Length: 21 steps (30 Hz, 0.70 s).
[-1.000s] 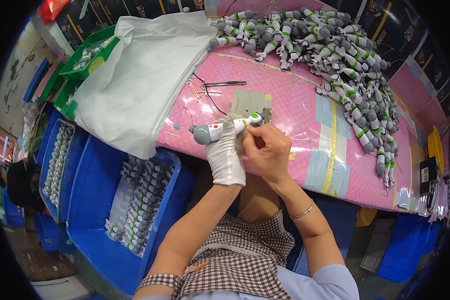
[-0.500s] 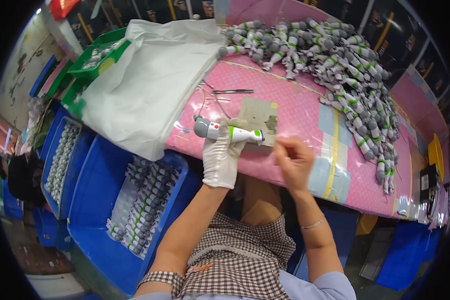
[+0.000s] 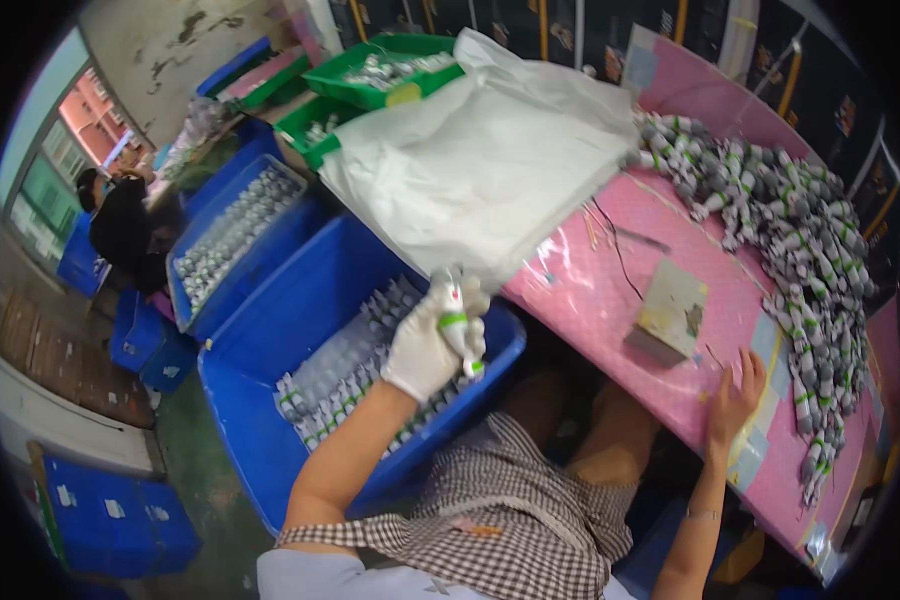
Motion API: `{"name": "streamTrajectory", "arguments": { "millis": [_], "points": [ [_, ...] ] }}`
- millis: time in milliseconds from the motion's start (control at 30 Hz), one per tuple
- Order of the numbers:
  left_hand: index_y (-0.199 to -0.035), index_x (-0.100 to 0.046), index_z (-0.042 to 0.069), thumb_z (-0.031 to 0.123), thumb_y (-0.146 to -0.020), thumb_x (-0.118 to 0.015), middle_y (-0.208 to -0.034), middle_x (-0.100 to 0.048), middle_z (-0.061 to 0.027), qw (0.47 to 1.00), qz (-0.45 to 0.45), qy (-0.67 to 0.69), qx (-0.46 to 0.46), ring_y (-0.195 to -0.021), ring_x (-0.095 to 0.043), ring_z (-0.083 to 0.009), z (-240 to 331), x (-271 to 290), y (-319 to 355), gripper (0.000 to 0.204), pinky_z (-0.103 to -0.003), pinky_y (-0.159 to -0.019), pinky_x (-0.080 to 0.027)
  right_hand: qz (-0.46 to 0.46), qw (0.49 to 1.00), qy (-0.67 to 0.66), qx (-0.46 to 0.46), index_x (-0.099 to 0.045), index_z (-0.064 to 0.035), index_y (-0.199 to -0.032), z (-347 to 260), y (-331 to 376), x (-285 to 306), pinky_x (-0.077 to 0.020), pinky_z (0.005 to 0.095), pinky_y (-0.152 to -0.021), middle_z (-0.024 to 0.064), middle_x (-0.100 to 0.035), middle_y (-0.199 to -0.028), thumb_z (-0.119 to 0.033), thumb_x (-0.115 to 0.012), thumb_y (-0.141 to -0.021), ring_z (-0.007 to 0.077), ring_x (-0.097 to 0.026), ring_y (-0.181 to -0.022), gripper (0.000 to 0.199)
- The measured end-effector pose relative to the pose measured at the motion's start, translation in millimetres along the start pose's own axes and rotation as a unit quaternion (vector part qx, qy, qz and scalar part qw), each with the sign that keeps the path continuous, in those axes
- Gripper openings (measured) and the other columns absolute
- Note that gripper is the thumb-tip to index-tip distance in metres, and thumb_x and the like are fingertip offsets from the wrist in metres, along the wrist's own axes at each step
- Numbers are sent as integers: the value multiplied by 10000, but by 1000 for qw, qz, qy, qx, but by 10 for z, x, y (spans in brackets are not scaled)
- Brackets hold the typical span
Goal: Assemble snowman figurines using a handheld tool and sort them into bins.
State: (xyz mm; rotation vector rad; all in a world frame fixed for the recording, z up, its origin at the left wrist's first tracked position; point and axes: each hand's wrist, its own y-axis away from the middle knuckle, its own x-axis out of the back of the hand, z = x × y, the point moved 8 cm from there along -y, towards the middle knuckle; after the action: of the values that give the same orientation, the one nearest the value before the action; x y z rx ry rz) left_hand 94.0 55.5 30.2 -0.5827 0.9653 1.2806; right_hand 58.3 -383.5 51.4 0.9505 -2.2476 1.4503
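My left hand (image 3: 418, 348), in a white glove, is closed around a white and green toy figure (image 3: 454, 326) with a grey head. The figure hangs tilted over the near side of a large blue bin (image 3: 245, 400). In that bin, similar toy figures (image 3: 320, 415) stand in rows beside a clear plastic sheet (image 3: 345, 355). My right hand (image 3: 736, 400) is bare, resting with fingers apart on the pink-covered table (image 3: 590, 290). It holds nothing.
A grey block (image 3: 670, 312) sits on the table, with a thin dark tool (image 3: 642, 238) behind it. Many figures are heaped (image 3: 810, 250) at the right. A white sheet (image 3: 480, 165) covers the table's left end, near green trays (image 3: 405, 98). Another filled blue bin (image 3: 180, 265) and a person (image 3: 125, 230) are farther left.
The view has turned left. My left hand has carried the toy figure from above the table to over the blue bin. My right hand has opened and come down on the table.
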Motion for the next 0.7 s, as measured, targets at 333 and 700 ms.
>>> {"name": "streamTrajectory", "arguments": {
  "millis": [333,700],
  "points": [
    [-1089,-482,19,300,-943,-516,-938,-583,-98,970,179,-113,-123,-860,-613,-276,1566,428,-173,318,-471,-861,-501,45,994,-30,-97,-613,38,-1001,301,567,252,-434,354,-882,157,-578,-1069,51,-537,-812,293,-554,-1018,204],
    [-1110,-490,23,340,-971,-410,-995,-594,-177,981,139,-93,-103,-883,-623,-316,2404,122,-1842,356,-477,-803,-519,79,993,-5,-93,-588,41,-819,213,573,325,-456,302,-722,129,-579,-864,93,-497,-769,249,-572,-804,117]
  ]
}}
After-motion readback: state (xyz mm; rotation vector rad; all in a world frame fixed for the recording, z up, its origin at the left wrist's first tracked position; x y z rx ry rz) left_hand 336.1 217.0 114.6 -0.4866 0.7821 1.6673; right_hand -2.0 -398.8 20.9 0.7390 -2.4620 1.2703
